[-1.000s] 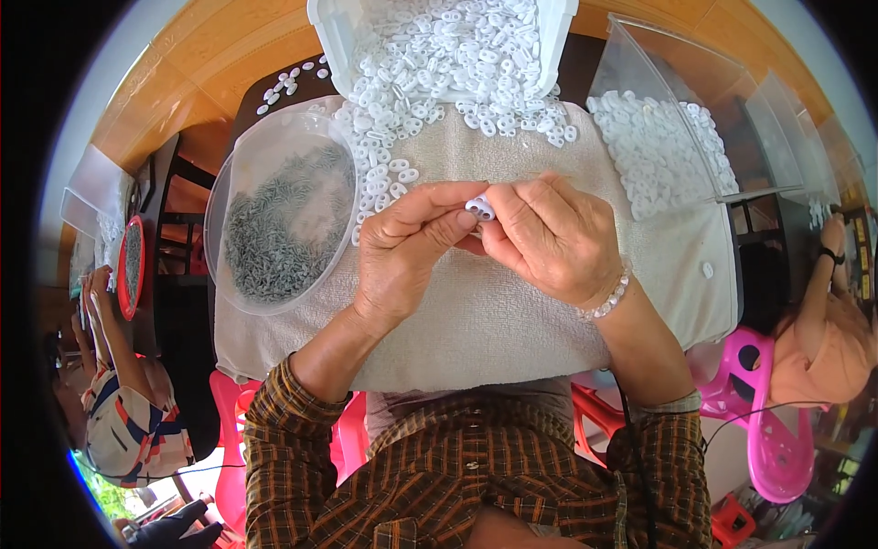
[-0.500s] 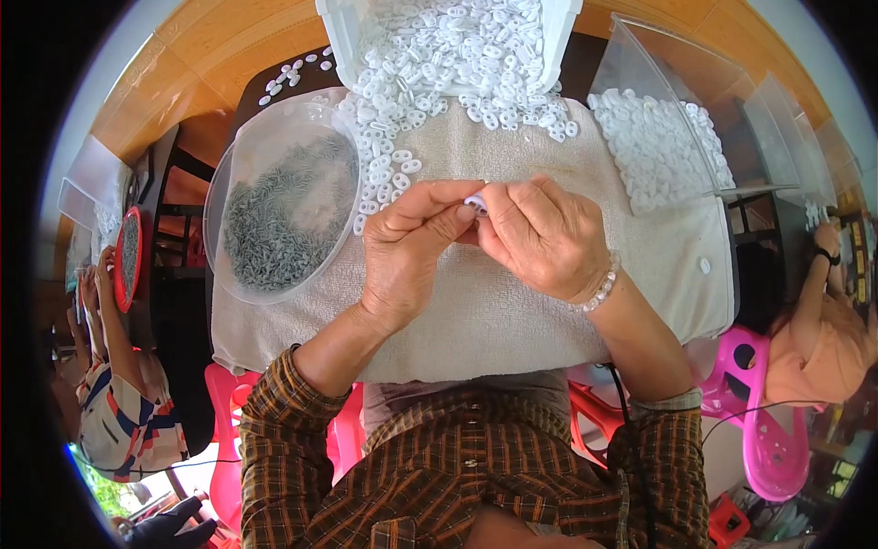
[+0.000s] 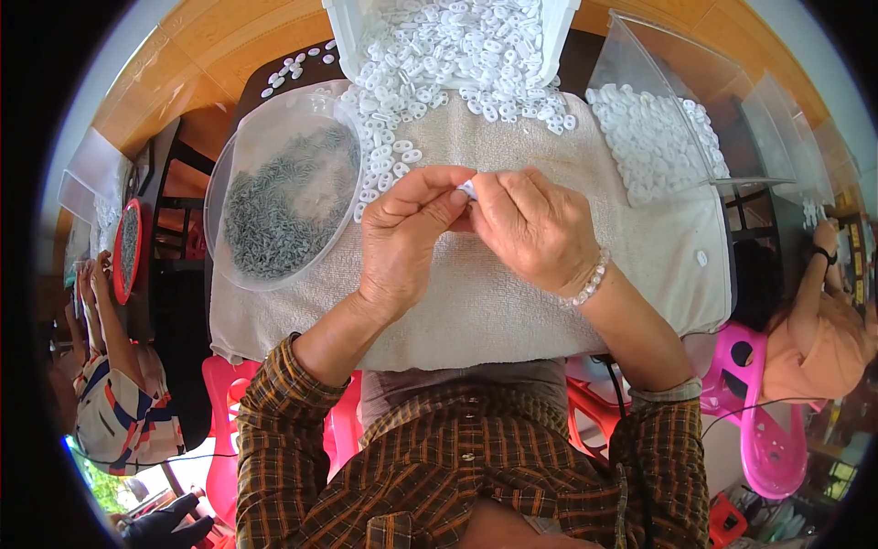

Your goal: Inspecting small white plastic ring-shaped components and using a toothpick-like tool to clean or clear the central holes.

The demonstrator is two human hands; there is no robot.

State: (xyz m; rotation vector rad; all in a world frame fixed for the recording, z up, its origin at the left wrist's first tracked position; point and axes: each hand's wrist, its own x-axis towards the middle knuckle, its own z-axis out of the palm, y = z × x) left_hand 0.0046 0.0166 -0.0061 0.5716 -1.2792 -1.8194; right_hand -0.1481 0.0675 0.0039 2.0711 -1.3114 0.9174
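Note:
Above the middle of the beige towel (image 3: 476, 316), my two hands meet around one small white oval plastic piece (image 3: 467, 189). My left hand (image 3: 400, 240) pinches it between thumb and forefinger. The fingers of my right hand (image 3: 540, 229) close on its other side and cover most of it. Whether a smaller part is also between the fingers is hidden. Left of my hands, a round clear tub (image 3: 213, 233) holds many small grey screw-like pieces (image 3: 270, 229). Loose white two-holed ovals (image 3: 386, 163) lie between that tub and my left hand.
A white bin (image 3: 553, 41) at the far side spills a heap of white ovals (image 3: 448, 55) onto the towel. At the right, more white pieces (image 3: 645, 146) fill a tilted clear box (image 3: 732, 82). One lone oval (image 3: 701, 258) lies near the right edge. Other people sit at both sides.
My right fingers have closed further over the white piece, so less of it shows. Both hands stay together in nearly the same place, with the whole view shifted slightly.

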